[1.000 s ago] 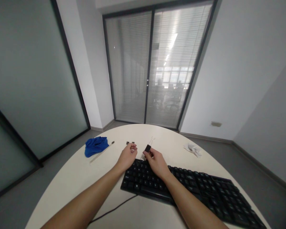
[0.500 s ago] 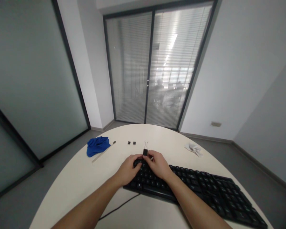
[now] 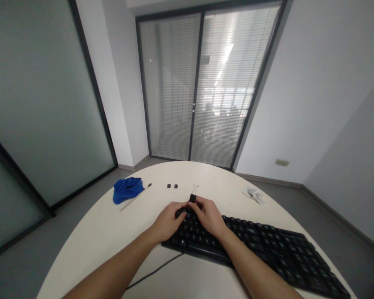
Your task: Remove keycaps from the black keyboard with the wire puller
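Note:
A wire keycap puller (image 3: 193, 198) with a black block-shaped handle points away from me, its two thin hooked wires spread at the far end. My right hand (image 3: 208, 214) pinches the handle from the right with curled fingers. From the left, my left hand (image 3: 168, 220) is curled with its index fingertip against the handle; its thumb lies over the corner of the black keyboard (image 3: 199, 245). The fingers partly hide the handle's near end. Beyond the hands, two small black keycaps (image 3: 172, 186) lie side by side on the table.
On the round pale table (image 3: 106, 245), a blue cloth (image 3: 127, 190) lies at the left beside a thin-handled brush (image 3: 136, 197). A crumpled white tissue (image 3: 253, 195) is at the right. The keyboard's cable (image 3: 156, 270) runs toward the near left.
The keycap puller has tilted, its wires swinging slightly right and its handle shifting a little to the right. Both hands stay near the same place.

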`<state>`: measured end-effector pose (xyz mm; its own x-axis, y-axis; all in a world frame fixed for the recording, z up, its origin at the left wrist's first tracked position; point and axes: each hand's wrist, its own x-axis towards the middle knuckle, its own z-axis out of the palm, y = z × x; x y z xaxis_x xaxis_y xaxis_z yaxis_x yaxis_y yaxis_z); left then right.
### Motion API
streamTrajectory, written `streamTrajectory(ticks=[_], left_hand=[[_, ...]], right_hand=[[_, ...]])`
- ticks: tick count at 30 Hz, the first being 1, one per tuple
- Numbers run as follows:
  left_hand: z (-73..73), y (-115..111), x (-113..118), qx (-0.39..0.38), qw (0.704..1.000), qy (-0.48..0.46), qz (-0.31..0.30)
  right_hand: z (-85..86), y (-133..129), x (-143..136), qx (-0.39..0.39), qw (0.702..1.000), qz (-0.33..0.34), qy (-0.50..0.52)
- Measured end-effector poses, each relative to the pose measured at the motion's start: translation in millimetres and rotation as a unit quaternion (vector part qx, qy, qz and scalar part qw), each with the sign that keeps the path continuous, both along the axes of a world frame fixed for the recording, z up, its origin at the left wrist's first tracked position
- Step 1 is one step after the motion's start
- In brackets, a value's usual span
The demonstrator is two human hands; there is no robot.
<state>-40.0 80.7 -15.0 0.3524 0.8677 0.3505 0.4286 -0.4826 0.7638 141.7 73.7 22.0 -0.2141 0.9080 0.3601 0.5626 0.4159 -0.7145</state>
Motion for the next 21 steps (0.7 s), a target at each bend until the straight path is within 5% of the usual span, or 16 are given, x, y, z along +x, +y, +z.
streamTrajectory(ticks=[9,21], left_hand=[[1.0,-1,1,-0.024,1.0,-0.011,0.003],[15.0,-6,4,-0.06,0.994,-0.091,0.01]], right_hand=[[-0.5,10,3,-0.028,0.993,-0.026,0.113],[1.3,7,-1,-0.04,0.991,0.075,0.103]])
